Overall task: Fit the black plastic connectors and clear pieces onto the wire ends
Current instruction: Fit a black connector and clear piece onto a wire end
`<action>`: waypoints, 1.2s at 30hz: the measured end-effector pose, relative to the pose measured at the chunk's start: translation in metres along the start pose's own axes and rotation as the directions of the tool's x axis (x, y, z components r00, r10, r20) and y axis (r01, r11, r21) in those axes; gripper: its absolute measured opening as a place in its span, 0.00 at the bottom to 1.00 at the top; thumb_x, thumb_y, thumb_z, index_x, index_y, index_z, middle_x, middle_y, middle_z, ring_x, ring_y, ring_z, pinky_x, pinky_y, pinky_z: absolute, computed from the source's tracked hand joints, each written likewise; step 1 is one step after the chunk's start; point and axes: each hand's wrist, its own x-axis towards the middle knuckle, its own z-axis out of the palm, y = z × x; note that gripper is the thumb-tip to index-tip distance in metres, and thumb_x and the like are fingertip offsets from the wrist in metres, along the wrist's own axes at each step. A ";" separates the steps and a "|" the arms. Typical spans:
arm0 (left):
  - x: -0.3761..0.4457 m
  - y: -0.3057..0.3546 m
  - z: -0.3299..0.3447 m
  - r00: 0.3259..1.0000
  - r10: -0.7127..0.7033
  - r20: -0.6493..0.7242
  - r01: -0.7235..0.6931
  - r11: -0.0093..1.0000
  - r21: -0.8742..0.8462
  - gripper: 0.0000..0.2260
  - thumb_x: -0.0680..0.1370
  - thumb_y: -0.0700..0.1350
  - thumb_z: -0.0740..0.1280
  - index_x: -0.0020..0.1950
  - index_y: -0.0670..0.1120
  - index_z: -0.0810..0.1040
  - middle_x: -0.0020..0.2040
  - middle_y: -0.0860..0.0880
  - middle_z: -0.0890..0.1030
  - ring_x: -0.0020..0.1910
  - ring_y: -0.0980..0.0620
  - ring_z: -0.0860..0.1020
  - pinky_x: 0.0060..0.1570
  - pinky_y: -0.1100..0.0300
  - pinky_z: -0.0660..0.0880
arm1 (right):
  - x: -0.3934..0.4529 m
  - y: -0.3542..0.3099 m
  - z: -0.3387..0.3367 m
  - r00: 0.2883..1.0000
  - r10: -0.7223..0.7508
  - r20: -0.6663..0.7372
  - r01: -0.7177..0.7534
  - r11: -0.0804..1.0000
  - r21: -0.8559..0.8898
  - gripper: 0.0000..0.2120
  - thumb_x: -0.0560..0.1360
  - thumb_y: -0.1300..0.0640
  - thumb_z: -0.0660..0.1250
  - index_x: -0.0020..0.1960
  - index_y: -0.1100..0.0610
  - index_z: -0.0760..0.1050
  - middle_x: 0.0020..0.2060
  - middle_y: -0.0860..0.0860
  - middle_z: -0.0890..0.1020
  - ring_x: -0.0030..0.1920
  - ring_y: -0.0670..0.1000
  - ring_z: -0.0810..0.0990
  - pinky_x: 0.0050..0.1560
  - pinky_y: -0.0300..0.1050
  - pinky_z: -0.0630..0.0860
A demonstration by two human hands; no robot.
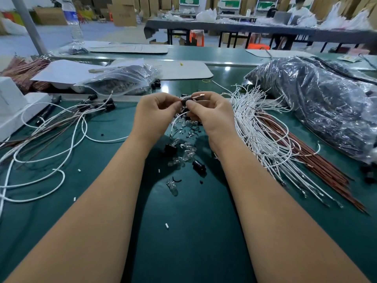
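My left hand (155, 113) and my right hand (210, 117) meet above the green table, fingers curled. Between their fingertips sits a small black connector (184, 102), with a white wire (177, 119) looping down from it and a copper-coloured wire end (199, 97) sticking out by my right fingers. Both hands pinch this assembly. Below the hands lie loose clear pieces (186, 152), another clear piece (172, 185) and loose black connectors (199, 165). A bundle of white wires (257, 127) with brown ones lies at the right.
Finished wires with black connectors (95, 106) spread over the left side. A clear zip bag (120, 79) and paper sit behind them. A large plastic bag of dark parts (318, 101) fills the right. White foam blocks (12, 107) stand at the far left.
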 end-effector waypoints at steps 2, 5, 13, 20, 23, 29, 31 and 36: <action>0.000 -0.001 -0.002 1.000 -0.018 -0.018 0.018 1.000 0.013 0.04 0.76 0.37 0.70 0.48 0.40 0.83 0.38 0.46 0.82 0.34 0.57 0.77 0.39 0.68 0.75 | 0.001 -0.001 -0.003 1.000 -0.006 -0.018 0.006 1.000 0.008 0.06 0.73 0.67 0.71 0.45 0.58 0.78 0.34 0.50 0.83 0.32 0.47 0.81 0.36 0.38 0.78; 0.000 -0.001 -0.005 0.999 -0.044 -0.031 0.045 0.999 0.024 0.04 0.76 0.37 0.70 0.48 0.40 0.83 0.37 0.47 0.82 0.32 0.59 0.76 0.38 0.68 0.74 | 0.002 -0.002 -0.005 0.998 -0.023 -0.055 0.025 0.999 0.034 0.06 0.74 0.67 0.68 0.44 0.57 0.78 0.34 0.50 0.82 0.32 0.47 0.81 0.37 0.36 0.77; 0.001 -0.005 -0.011 0.993 -0.118 -0.028 0.118 0.993 -0.018 0.06 0.74 0.38 0.70 0.41 0.48 0.83 0.35 0.48 0.82 0.36 0.53 0.78 0.44 0.55 0.78 | 0.005 0.000 -0.010 0.967 -0.255 -0.007 0.235 0.902 -0.362 0.06 0.76 0.65 0.67 0.44 0.55 0.78 0.36 0.48 0.81 0.33 0.44 0.82 0.37 0.37 0.79; 0.002 -0.003 -0.014 0.983 -0.179 0.028 0.181 0.979 -0.096 0.09 0.75 0.38 0.66 0.38 0.47 0.82 0.29 0.52 0.78 0.27 0.60 0.71 0.28 0.72 0.67 | 0.003 0.002 -0.006 0.936 -0.342 0.084 0.335 0.790 -0.514 0.04 0.81 0.62 0.61 0.48 0.57 0.72 0.39 0.52 0.79 0.37 0.51 0.81 0.38 0.41 0.77; 0.001 -0.002 -0.013 0.985 -0.159 0.060 0.164 0.981 -0.103 0.08 0.75 0.37 0.65 0.40 0.46 0.82 0.32 0.50 0.78 0.31 0.57 0.73 0.34 0.69 0.70 | 0.003 0.003 -0.005 0.926 -0.360 0.112 0.360 0.758 -0.544 0.04 0.82 0.60 0.58 0.48 0.57 0.70 0.40 0.55 0.79 0.40 0.57 0.80 0.41 0.49 0.76; 0.000 -0.004 -0.009 0.995 -0.075 0.069 0.080 0.994 -0.075 0.03 0.76 0.37 0.69 0.45 0.44 0.81 0.35 0.45 0.78 0.33 0.55 0.72 0.34 0.67 0.70 | 0.003 0.004 -0.005 0.922 -0.372 0.110 0.367 0.744 -0.558 0.05 0.82 0.61 0.57 0.49 0.58 0.69 0.40 0.55 0.77 0.40 0.58 0.79 0.40 0.52 0.75; -0.001 -0.004 -0.007 0.996 -0.057 0.069 0.061 0.996 -0.061 0.02 0.76 0.37 0.69 0.46 0.43 0.82 0.36 0.42 0.79 0.32 0.55 0.72 0.33 0.68 0.70 | 0.003 0.004 -0.004 0.922 -0.370 0.116 0.368 0.739 -0.564 0.04 0.82 0.61 0.57 0.48 0.58 0.68 0.39 0.54 0.76 0.40 0.59 0.79 0.41 0.54 0.75; -0.001 -0.003 -0.002 0.996 -0.050 0.070 0.054 0.997 -0.049 0.03 0.76 0.35 0.69 0.47 0.41 0.81 0.38 0.47 0.83 0.35 0.59 0.79 0.38 0.70 0.73 | 0.002 0.004 -0.002 0.919 -0.370 0.135 0.377 0.727 -0.574 0.04 0.82 0.61 0.57 0.48 0.58 0.68 0.39 0.54 0.76 0.40 0.59 0.78 0.43 0.58 0.75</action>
